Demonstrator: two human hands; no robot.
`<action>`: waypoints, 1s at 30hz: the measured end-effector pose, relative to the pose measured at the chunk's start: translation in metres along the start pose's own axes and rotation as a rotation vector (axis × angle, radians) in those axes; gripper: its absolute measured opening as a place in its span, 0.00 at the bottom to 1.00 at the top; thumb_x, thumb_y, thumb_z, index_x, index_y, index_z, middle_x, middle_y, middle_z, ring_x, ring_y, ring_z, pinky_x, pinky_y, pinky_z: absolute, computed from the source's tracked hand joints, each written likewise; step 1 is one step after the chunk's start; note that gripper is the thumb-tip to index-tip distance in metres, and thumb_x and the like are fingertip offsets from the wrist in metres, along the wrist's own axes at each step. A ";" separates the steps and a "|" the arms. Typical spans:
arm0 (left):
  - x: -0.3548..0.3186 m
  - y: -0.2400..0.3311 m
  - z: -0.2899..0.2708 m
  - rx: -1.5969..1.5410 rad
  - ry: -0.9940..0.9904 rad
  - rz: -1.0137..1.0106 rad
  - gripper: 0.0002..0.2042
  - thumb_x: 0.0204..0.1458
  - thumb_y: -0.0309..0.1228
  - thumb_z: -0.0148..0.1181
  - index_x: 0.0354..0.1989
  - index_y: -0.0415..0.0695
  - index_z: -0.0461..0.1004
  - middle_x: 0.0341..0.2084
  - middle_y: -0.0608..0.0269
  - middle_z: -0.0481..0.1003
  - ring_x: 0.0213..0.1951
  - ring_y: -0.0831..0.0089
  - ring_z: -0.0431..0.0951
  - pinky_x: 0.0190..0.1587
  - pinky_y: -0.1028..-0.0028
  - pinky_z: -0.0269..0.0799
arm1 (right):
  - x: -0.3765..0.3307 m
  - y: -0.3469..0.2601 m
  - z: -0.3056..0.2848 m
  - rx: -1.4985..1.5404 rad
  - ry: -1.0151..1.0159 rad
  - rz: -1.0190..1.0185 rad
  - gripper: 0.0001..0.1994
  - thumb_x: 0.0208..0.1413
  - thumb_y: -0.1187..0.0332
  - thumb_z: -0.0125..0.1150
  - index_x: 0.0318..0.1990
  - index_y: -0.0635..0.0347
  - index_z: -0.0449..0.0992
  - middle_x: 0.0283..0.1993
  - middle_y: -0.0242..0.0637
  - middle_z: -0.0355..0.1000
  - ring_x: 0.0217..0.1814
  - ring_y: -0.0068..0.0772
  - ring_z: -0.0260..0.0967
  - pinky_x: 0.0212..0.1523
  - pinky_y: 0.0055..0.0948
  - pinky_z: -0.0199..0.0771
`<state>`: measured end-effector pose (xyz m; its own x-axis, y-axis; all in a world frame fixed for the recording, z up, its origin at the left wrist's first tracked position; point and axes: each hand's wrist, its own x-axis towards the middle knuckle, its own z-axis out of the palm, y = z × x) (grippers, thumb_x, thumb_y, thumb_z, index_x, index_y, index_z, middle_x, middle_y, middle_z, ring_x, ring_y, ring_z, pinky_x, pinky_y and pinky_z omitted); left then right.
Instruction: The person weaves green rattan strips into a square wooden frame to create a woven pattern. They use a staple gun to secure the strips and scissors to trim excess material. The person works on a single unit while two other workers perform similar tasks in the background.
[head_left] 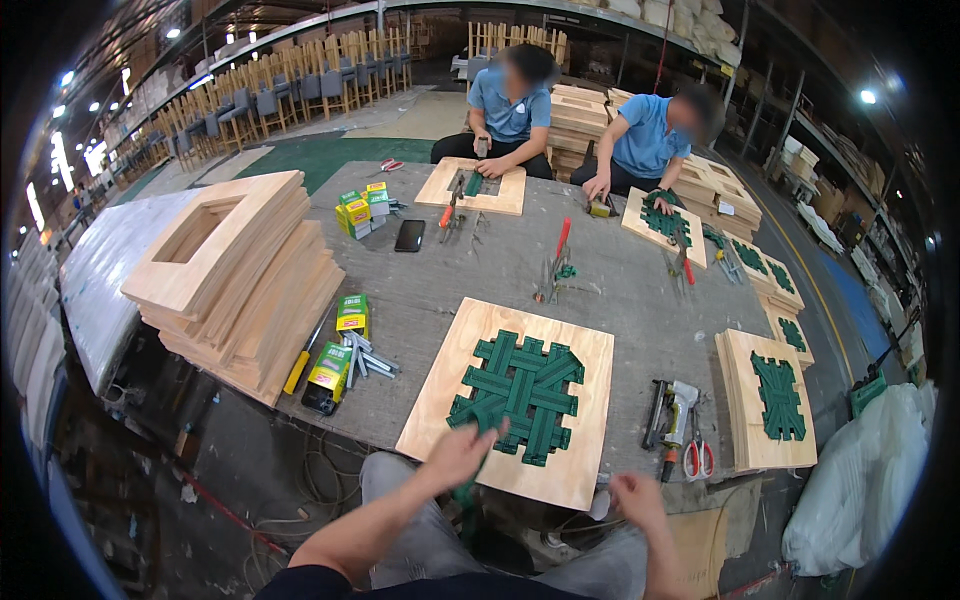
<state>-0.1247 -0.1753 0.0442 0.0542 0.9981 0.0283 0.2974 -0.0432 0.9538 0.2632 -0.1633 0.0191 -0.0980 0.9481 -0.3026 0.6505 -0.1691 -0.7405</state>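
Note:
A square plywood panel point(587, 470) lies before me on the grey table, tilted slightly. Across its middle, green webbing straps point(527, 390) cross over and under one another in a woven patch. My left hand point(463, 455) is closed over the panel's front left part, gripping a green strap point(466, 492) whose loose end hangs below the front edge. Beside the panel's front right corner, my right hand point(637, 497) is held with curled fingers, apart from the webbing. Whatever it may hold is too small to make out.
Right of the panel lie a staple gun point(680, 410), red-handled scissors point(698, 459) and a stack of webbed panels point(742, 400). On the left stand stacked wooden frames point(215, 290), staple boxes point(330, 372) and a yellow-handled screwdriver point(297, 370). Two people point(510, 110) work across the table point(400, 300).

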 end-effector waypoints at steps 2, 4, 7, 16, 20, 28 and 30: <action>0.051 -0.007 -0.029 0.203 0.037 -0.036 0.18 0.69 0.38 0.51 0.61 0.45 0.76 0.56 0.53 0.78 0.59 0.57 0.77 0.62 0.61 0.70 | 0.040 -0.052 -0.017 -0.075 0.067 -0.149 0.13 0.67 0.64 0.57 0.46 0.66 0.81 0.25 0.33 0.76 0.25 0.24 0.74 0.28 0.27 0.73; 0.087 -0.033 -0.048 0.703 0.042 0.161 0.19 0.69 0.39 0.51 0.61 0.43 0.76 0.62 0.55 0.74 0.66 0.49 0.68 0.67 0.52 0.62 | 0.087 -0.110 -0.019 -0.091 0.097 -0.360 0.14 0.68 0.64 0.56 0.49 0.66 0.80 0.28 0.35 0.78 0.30 0.26 0.77 0.33 0.28 0.75; 0.118 -0.060 -0.043 0.938 -0.084 0.243 0.21 0.68 0.43 0.50 0.60 0.43 0.76 0.69 0.60 0.66 0.74 0.43 0.53 0.74 0.41 0.47 | 0.150 -0.174 -0.020 -0.036 0.176 -0.562 0.17 0.70 0.61 0.55 0.56 0.63 0.78 0.45 0.49 0.82 0.47 0.41 0.82 0.49 0.34 0.78; 0.126 -0.070 -0.035 0.937 -0.120 0.297 0.19 0.65 0.43 0.54 0.57 0.47 0.79 0.67 0.63 0.70 0.74 0.45 0.56 0.75 0.44 0.46 | 0.389 -0.305 -0.015 -0.423 0.465 -0.960 0.25 0.69 0.59 0.52 0.71 0.56 0.64 0.71 0.48 0.64 0.72 0.56 0.62 0.67 0.52 0.65; 0.129 -0.070 -0.036 0.898 -0.099 0.301 0.18 0.64 0.41 0.56 0.58 0.48 0.79 0.69 0.66 0.68 0.74 0.44 0.55 0.75 0.43 0.45 | 0.478 -0.341 0.006 -0.532 0.358 -0.681 0.29 0.71 0.49 0.46 0.73 0.53 0.60 0.77 0.44 0.55 0.76 0.53 0.57 0.71 0.56 0.61; 0.133 -0.071 -0.039 0.924 -0.231 0.199 0.21 0.62 0.42 0.59 0.63 0.54 0.76 0.74 0.68 0.61 0.77 0.43 0.47 0.76 0.42 0.39 | 0.549 -0.337 0.051 -0.629 0.144 -0.249 0.34 0.71 0.40 0.39 0.76 0.49 0.58 0.78 0.40 0.55 0.79 0.50 0.53 0.74 0.60 0.56; 0.134 -0.072 -0.040 0.918 -0.249 0.177 0.22 0.61 0.42 0.60 0.64 0.57 0.76 0.75 0.69 0.59 0.77 0.43 0.44 0.76 0.42 0.38 | 0.551 -0.332 0.061 -0.619 0.112 -0.215 0.34 0.71 0.40 0.37 0.76 0.49 0.58 0.79 0.41 0.53 0.80 0.50 0.52 0.74 0.61 0.55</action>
<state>-0.1766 -0.0370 -0.0088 0.3388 0.9407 -0.0154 0.8888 -0.3147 0.3332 -0.0526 0.3993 0.0615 -0.2166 0.9713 -0.0980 0.9410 0.1810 -0.2858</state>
